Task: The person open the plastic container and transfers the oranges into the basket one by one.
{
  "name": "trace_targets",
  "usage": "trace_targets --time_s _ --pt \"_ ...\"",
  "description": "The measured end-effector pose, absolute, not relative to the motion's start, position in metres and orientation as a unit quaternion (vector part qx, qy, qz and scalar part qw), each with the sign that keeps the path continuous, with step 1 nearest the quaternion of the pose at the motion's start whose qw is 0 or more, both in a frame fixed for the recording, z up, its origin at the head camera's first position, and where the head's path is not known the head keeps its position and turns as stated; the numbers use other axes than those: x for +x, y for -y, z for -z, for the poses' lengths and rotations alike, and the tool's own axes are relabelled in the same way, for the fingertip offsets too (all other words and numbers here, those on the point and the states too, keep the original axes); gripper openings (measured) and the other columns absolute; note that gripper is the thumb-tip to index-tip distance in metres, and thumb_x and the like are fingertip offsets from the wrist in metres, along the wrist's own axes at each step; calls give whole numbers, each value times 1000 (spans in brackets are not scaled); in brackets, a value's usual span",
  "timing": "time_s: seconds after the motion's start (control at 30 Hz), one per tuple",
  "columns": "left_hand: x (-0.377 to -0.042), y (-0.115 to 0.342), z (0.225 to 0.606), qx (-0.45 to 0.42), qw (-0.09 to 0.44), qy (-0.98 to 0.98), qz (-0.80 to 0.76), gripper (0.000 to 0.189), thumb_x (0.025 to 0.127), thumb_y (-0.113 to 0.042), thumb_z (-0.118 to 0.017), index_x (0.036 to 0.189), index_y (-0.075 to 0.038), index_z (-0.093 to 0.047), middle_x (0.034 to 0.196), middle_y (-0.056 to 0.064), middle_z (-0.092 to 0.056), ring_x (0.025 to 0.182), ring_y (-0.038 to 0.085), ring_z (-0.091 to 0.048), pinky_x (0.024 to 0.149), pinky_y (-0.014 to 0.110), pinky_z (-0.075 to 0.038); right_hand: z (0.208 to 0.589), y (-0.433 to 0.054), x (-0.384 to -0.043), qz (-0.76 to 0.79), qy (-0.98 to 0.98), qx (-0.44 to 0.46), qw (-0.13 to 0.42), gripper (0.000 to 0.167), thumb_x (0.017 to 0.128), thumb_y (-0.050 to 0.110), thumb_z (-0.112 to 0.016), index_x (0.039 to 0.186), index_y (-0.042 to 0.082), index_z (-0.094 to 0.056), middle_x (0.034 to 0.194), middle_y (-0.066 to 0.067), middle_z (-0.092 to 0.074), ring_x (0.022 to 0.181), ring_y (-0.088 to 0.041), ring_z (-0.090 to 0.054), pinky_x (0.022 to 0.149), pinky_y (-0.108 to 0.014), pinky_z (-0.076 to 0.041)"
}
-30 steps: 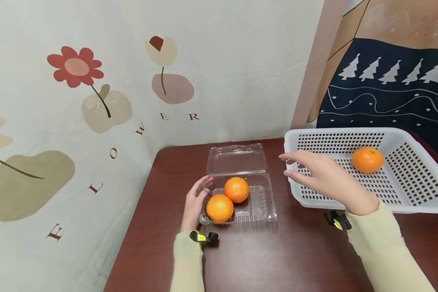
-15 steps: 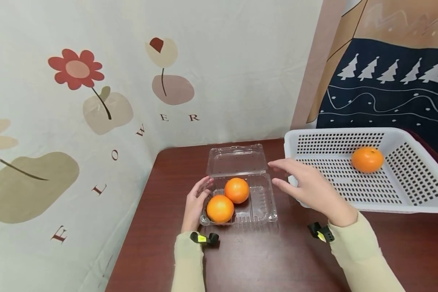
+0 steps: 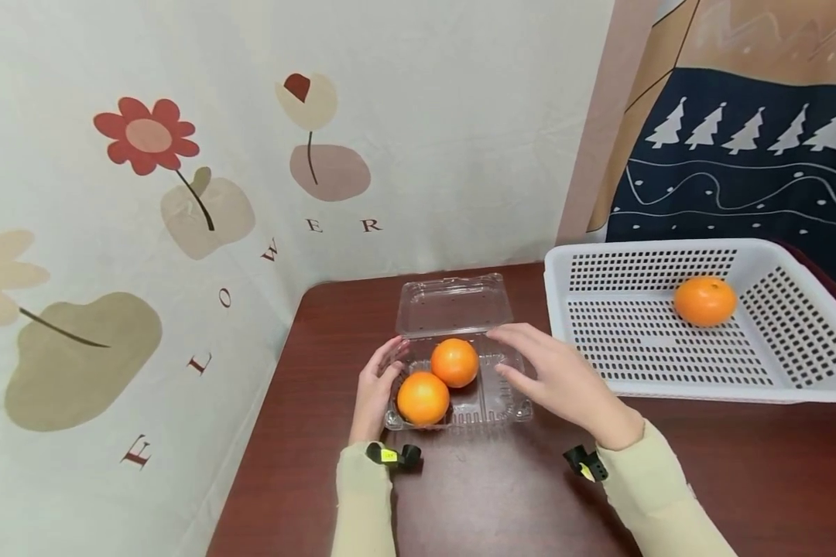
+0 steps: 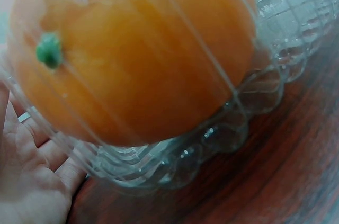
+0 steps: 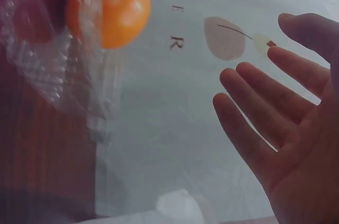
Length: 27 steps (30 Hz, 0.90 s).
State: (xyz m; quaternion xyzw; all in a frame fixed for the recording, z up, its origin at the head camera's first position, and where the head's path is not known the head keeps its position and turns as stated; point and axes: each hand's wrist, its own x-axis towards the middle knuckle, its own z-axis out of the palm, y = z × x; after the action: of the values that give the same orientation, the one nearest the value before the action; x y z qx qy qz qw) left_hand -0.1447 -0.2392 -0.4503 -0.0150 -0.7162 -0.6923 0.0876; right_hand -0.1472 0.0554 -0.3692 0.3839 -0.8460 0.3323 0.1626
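A clear plastic clamshell container (image 3: 484, 402) lies with its lid (image 3: 453, 305) folded back on the table. Two oranges sit in its left half, a front orange (image 3: 423, 398) and a rear orange (image 3: 455, 363). My left hand (image 3: 375, 391) rests against the container's left wall, its fingers loosely bent; in the left wrist view that hand (image 4: 34, 173) lies outside the clear wall beside an orange (image 4: 143, 60). My right hand (image 3: 553, 375) hovers at the container's right side with nothing in it. Its fingers (image 5: 254, 134) are spread in the right wrist view.
To the right stands a white perforated plastic basket (image 3: 669, 387) with one orange (image 3: 705, 302) in it. A dark red wooden table (image 3: 488, 495) carries everything. Behind it hangs a flower-printed curtain (image 3: 446, 155), with a dark tree-patterned cloth (image 3: 738, 186) at right.
My right hand has moved left, from over the basket's left edge to the container's right side. My left hand, the container and the oranges stay nearly where they were.
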Motion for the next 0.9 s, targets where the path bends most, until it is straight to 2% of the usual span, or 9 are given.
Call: trace_targets --time_s 0.17,0.37,0.67,0.9 --pt "-141 237 443 -22 79 715 694 40 91 2 -42 130 -4 -43 127 14 -49 119 29 -43 97 36 -36 376 -46 -144 -332 851 375 162 46 81 31 -64 123 17 -53 121 2 -50 108 -14 -51 85 -34 -45" --pt "-140 240 439 -22 84 730 678 40 91 2 -43 130 -4 -44 126 15 -50 118 29 -44 96 41 -36 382 -37 -143 -344 846 377 151 47 81 28 -65 124 15 -51 122 3 -49 107 -13 -51 85 -34 -45" --pt "-143 239 442 -16 86 729 679 40 91 2 -43 129 -7 -45 125 12 -51 117 26 -46 91 25 -40 389 -31 -145 -348 854 362 137 49 83 32 -62 127 18 -48 129 3 -43 111 -14 -48 84 -35 -45" --pt "-142 236 442 -11 84 727 682 40 90 3 -43 129 -6 -45 125 13 -51 117 26 -46 95 42 -36 398 -27 -147 -353 857 350 133 50 83 37 -59 128 18 -47 132 3 -39 112 -14 -46 84 -34 -45"
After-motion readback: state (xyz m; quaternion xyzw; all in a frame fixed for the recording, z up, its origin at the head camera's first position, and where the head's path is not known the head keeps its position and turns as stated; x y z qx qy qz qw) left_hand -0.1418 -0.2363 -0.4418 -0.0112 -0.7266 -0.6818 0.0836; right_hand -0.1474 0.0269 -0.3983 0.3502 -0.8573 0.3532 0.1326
